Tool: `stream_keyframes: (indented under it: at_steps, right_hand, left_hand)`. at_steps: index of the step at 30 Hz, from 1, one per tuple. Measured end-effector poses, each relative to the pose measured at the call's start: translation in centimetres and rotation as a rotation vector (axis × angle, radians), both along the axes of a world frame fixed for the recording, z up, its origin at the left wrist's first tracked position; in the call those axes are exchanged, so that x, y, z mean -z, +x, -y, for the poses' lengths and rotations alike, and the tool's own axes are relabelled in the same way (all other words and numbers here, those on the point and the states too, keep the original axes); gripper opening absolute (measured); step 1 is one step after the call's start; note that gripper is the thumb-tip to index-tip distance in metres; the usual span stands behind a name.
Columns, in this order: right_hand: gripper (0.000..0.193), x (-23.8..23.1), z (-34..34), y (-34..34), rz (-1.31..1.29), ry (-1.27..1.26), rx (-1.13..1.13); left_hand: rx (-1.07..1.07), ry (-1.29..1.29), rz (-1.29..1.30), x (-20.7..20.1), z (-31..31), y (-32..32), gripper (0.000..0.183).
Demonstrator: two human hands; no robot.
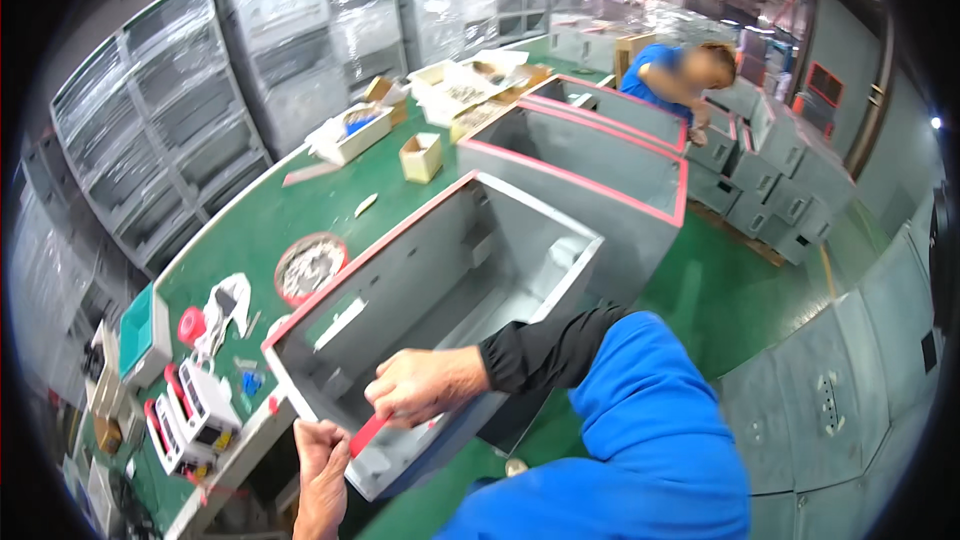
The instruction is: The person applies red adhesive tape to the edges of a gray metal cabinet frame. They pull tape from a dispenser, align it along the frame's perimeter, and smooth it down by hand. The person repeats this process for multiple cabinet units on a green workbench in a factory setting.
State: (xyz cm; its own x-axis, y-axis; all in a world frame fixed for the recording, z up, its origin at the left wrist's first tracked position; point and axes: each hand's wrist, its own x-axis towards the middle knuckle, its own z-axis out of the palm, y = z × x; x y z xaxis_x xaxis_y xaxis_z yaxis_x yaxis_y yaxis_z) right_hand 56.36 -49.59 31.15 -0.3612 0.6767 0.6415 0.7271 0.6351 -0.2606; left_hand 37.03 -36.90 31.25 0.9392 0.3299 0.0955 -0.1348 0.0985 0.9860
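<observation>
A grey open-topped metal box (400,275) lies in front of me on the edge of the green bench, with red tape along its far long rim. My right hand (425,385) is closed over the near corner of the box, holding a strip of red tape (369,433). The lower end of the strip is pinched in my left hand (322,465), so a short length stretches between the two hands. That length lies beside the box's left short rim; whether it touches the rim I cannot tell. The inside of the box holds small fittings.
Two more red-rimmed grey boxes (600,155) stand beyond. The bench (230,240) bears a red-rimmed bowl (311,268), a small carton (421,157), a white-and-red device (190,415) and a white cloth (228,308). A co-worker in blue (655,80) bends at far right near stacked grey boxes (770,175).
</observation>
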Motion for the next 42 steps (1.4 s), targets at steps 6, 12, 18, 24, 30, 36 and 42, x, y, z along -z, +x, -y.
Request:
stream_keyframes:
  at_steps: [6,12,18,24,30,36,42]
  right_hand:
    - [0.017,0.3,0.4,-2.4,-0.196,-0.446,-0.032]
    - [0.02,0.6,0.6,-5.8,0.161,-0.199,0.176]
    - [0.021,0.6,1.5,-6.5,0.267,-0.274,0.227]
    - [0.021,1.4,1.5,-6.3,0.291,-0.33,0.232]
    - [0.022,1.9,1.2,-6.5,0.209,-0.313,0.22]
    - [0.024,2.1,1.3,-6.3,0.234,-0.33,0.234]
    - [0.024,2.2,1.4,-6.2,0.217,-0.357,0.228]
  left_hand:
    - [0.051,0.176,-0.091,1.8,-1.8,-3.8,0.016]
    - [-0.14,-0.013,0.154,6.3,-2.8,-6.9,0.018]
    - [0.055,-0.073,0.156,10.7,-1.2,-6.6,0.021]
    - [0.143,-0.18,0.041,10.8,-0.9,-6.7,0.025]
    - [0.096,-0.095,0.029,10.7,-0.8,-6.3,0.024]
    - [0.093,-0.051,0.022,10.8,-0.8,-6.2,0.025]
    - [0.096,-0.102,-0.003,10.5,-0.7,-6.3,0.027]
